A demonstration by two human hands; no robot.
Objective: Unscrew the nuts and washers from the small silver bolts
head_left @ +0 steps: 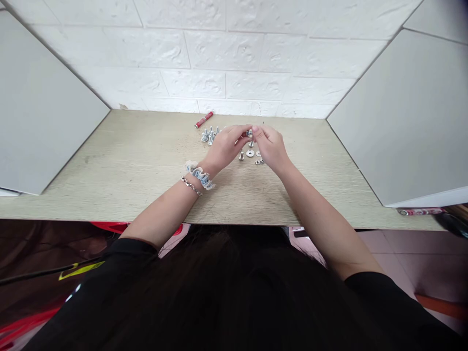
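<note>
My left hand (pixel 227 146) and my right hand (pixel 269 146) meet over the middle of the table. Between their fingertips is a small silver bolt (pixel 249 132), partly covered by the fingers; both hands are closed on it. Below the fingertips another bolt (pixel 251 144) stands on the table, and a further bolt (pixel 241 156) is nearer the front. A round washer (pixel 250 153) lies flat beside them. Small nuts (pixel 258 162) are next to my right hand, which partly hides them. Several bolts with washers (pixel 210 136) stand grouped left of my left hand.
A red tube (pixel 204 120) lies on the wooden table (pixel 146 161) near the white brick wall. Grey panels (pixel 47 107) border the table at left and right. Another red tube (pixel 420 211) and a dark object are at the right front edge.
</note>
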